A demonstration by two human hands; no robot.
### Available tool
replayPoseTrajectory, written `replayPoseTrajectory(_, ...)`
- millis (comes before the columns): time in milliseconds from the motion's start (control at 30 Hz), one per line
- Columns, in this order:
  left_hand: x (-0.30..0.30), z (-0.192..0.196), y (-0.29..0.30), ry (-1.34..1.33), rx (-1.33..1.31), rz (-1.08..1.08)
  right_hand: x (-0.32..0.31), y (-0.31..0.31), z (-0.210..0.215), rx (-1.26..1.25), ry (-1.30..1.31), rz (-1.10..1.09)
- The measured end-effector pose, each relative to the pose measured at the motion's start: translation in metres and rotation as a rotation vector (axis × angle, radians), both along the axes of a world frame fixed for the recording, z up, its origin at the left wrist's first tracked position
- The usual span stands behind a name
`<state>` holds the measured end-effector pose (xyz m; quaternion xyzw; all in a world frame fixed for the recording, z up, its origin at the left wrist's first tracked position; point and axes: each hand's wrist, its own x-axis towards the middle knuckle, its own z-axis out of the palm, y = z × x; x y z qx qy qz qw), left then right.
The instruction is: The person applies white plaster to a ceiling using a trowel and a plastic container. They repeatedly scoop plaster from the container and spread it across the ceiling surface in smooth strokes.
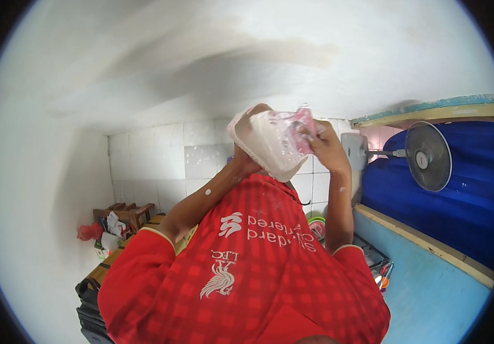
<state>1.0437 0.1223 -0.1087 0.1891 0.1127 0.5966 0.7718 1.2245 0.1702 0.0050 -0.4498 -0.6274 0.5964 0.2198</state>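
My left hand point(247, 160) holds up a pale tub or bowl point(278, 146) smeared with white, wet-looking stuff. Most of that hand's fingers are hidden behind the tub. At the tub's right side, my right hand point(328, 148) is closed on a crumpled pink piece point(302, 127), streaked with white. Whether it is plastic or cloth I cannot tell. The pink piece lies against the tub's upper right part. White spots dot both my forearms.
A white wall point(201, 80) with grey smears rises ahead, above white tiles point(169, 146). On the right are a grey fan point(428, 156), a blue sheet point(471, 166) and a light-blue panel point(425, 275). Wooden furniture point(138, 215) and a red bag point(90, 231) stand at left.
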Motion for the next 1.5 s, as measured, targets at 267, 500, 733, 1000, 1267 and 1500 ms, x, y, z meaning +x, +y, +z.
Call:
replayPoseTrajectory(267,0.015,-0.014,-0.001,0.272,0.08,0.005,0.048,-0.005,0.007,-0.317,0.589,-0.763)
replayPoseTrajectory(500,0.03,0.001,-0.005,0.611,0.003,0.128,0.122,0.037,-0.051,-0.381,0.753,-0.809)
replayPoseTrajectory(733,0.035,0.031,-0.001,0.416,-0.016,0.083,0.186,0.139,-0.113,-0.327,0.731,-0.794)
replayPoseTrajectory(1000,0.045,0.042,0.022,0.2,-0.125,0.089,0.254,0.266,-0.231,0.317,0.326,-0.617)
replayPoseTrajectory(1267,0.084,0.04,0.087,0.034,-0.134,0.067,0.354,0.417,-0.188,0.056,1.005,-0.545)
replayPoseTrajectory(1500,0.121,0.052,0.096,0.018,-0.139,0.105,0.341,0.319,0.005,-0.003,0.869,-0.808)
